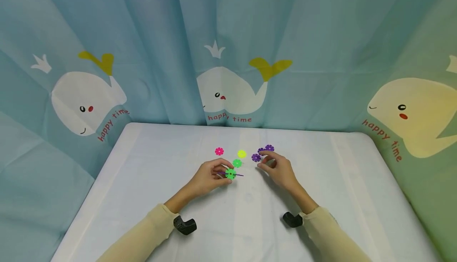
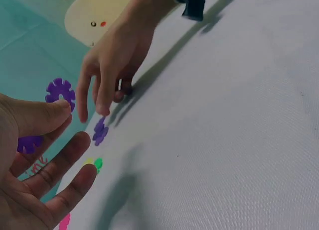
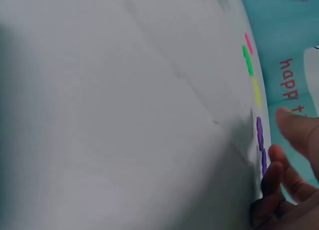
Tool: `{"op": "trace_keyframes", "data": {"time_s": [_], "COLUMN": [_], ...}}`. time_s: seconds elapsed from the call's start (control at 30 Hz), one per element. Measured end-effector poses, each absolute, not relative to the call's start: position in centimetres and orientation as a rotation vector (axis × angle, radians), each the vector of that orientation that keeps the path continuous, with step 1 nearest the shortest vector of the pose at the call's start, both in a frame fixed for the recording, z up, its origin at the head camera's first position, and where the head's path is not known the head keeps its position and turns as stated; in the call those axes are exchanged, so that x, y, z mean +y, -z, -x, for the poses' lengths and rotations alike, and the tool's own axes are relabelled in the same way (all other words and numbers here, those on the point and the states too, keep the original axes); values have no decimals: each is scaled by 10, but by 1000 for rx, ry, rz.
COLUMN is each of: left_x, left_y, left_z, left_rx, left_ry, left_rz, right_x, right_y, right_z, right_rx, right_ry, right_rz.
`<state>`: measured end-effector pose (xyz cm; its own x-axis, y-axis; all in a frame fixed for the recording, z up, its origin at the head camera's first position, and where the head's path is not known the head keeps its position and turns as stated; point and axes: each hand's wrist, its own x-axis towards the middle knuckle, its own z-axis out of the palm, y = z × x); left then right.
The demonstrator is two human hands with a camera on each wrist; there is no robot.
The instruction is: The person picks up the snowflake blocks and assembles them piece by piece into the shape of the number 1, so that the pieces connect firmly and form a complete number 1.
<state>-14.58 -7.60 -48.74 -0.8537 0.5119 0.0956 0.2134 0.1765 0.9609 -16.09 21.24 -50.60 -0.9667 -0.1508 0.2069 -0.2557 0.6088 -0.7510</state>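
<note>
My left hand [image 1: 208, 178] pinches a small joined piece between thumb and fingers. In the head view this piece shows a green notched snowflake disc [image 1: 230, 174] facing up, with a thin purple edge [image 1: 240, 175] sticking out beside it. The left wrist view shows two purple notched discs [image 2: 59, 84] of it, partly covered by the thumb. Thumb and fingers apart, my right hand [image 1: 281, 171] hovers with nothing held. Its fingertips are right by several loose purple snowflake discs [image 1: 256, 157] that lie close together on the table.
Farther back on the white-covered table [image 1: 143, 167] lie a pink disc [image 1: 219, 151], a yellow disc [image 1: 242, 154] and a loose green disc [image 1: 237, 163]. A blue curtain [image 1: 153, 75] with whale prints hangs behind the table's far edge.
</note>
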Motion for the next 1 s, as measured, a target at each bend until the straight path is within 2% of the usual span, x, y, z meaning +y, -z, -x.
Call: {"op": "trace_keyframes", "data": {"time_s": [0.33, 1.0], "left_x": [-77, -80], "left_y": [483, 487], "left_z": [146, 146], "left_rx": [2221, 2272], "left_ry": [-1721, -1713], "left_rz": [-774, -750], "right_x": [209, 209], "right_y": [497, 501], "right_z": [180, 178], "right_rx": [-2955, -2920], "right_ry": [-972, -997], "right_rz": [-356, -398]}}
